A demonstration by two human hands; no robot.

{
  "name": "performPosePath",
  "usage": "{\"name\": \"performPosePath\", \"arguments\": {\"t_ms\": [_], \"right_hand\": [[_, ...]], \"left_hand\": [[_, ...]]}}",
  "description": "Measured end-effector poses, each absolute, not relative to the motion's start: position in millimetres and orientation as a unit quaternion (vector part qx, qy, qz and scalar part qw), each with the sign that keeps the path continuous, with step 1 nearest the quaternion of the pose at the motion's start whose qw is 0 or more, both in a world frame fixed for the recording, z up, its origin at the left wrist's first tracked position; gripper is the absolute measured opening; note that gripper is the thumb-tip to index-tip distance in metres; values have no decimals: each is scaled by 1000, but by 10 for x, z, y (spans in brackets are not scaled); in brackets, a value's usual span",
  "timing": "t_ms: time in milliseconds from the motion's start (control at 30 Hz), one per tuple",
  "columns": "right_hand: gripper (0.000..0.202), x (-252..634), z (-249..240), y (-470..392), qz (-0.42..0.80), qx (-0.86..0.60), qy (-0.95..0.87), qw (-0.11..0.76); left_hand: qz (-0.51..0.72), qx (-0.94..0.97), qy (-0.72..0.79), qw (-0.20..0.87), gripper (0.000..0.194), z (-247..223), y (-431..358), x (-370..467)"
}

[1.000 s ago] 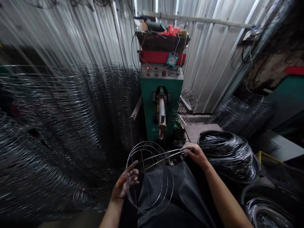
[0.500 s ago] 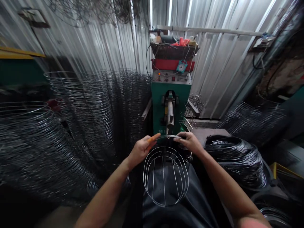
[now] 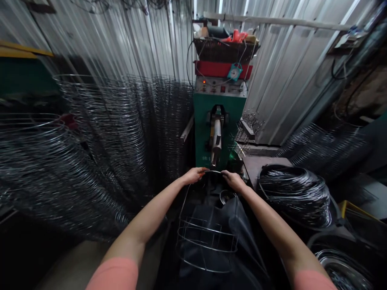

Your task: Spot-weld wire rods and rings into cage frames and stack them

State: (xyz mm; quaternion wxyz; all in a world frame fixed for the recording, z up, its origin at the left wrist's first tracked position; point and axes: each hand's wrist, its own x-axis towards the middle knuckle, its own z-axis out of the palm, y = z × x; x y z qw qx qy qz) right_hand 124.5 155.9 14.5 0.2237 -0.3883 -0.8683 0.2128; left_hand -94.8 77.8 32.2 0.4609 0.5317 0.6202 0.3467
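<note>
My left hand [image 3: 194,175] is closed on the left side of a curved wire hoop [image 3: 214,171], with something orange showing at its fingertips. On the right side of that hoop my right hand [image 3: 233,180] pinches with thumb and fingers. The hoop's top lies just below the tip of the welding machine's metal arm [image 3: 216,149]; whether they touch I cannot tell. Below my hands, a wire basket frame [image 3: 208,245] rests tilted over a dark apron [image 3: 217,217] on my lap. A thin wire runs up from its left side towards the hoop.
Tall stacks of wire frames [image 3: 127,121] stand on the left. The green machine [image 3: 202,129] carries a red box [image 3: 208,69] and a small teal clock [image 3: 234,71]. Coils of cut wire [image 3: 298,193] lie on the right, beside a table edge [image 3: 250,165].
The wire basket has tilted, so its rounded end now sits lower and nearer my body. Both hands still grip the hoop near the machine's tip. My view has tipped downward slightly.
</note>
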Motion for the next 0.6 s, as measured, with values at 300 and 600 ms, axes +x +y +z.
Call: {"name": "performPosePath", "arguments": {"t_ms": [300,600], "right_hand": [[31,1108,163,1548,19,-376,-921,102],[42,975,215,1615,-51,-355,-933,15]], "left_hand": [[288,721,607,170,32,222,887,-1018],[248,747,600,143,42,178,1044,-1105]]}}
